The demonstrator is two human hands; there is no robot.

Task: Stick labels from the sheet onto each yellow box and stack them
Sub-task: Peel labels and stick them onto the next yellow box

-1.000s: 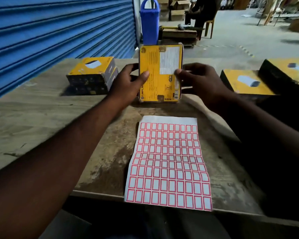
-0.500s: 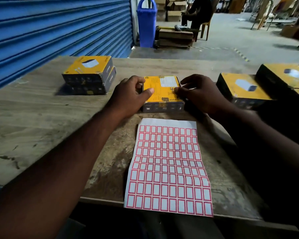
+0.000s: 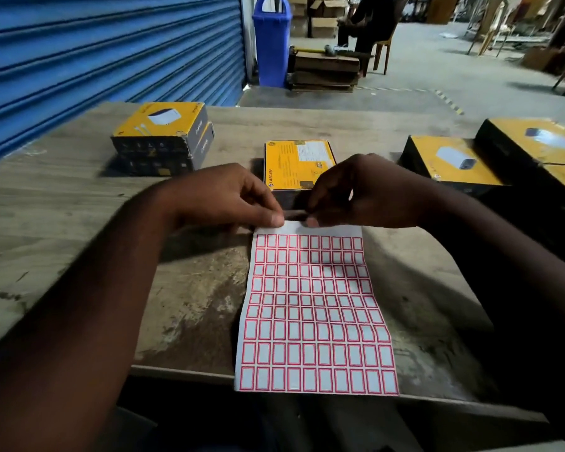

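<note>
The label sheet (image 3: 313, 308) is laid flat on the worktop (image 3: 62, 207), and its far white edge is held by both hands. The left hand (image 3: 229, 197) is curled, and the edge is pinched near the sheet's left corner between the thumb and a finger. The right hand (image 3: 362, 194) is curled too, and the same edge is nipped by its fingertips just beside the left thumb. The two hands are kept close together, almost touching at the fingertips. Whether a label is lifted under the fingers cannot be told. The rest of the sheet, with its rows of small white labels edged in red, is spread from the hands back toward the person, as far as the near edge of the worktop.

One yellow box (image 3: 299, 164) is set flat just beyond the hands, in line with the gap between them, with its printed side up. Its near end is partly hidden by the fingers. A stack of two yellow boxes (image 3: 162, 138) is placed beyond the left hand and off to its left, well apart from it. More yellow boxes (image 3: 450, 161) are kept beyond the right hand and off to its right.

Far beyond the hands, a blue shutter (image 3: 95, 53) is seen on the left side, and a blue bin (image 3: 272, 44) is stood just beside it.
</note>
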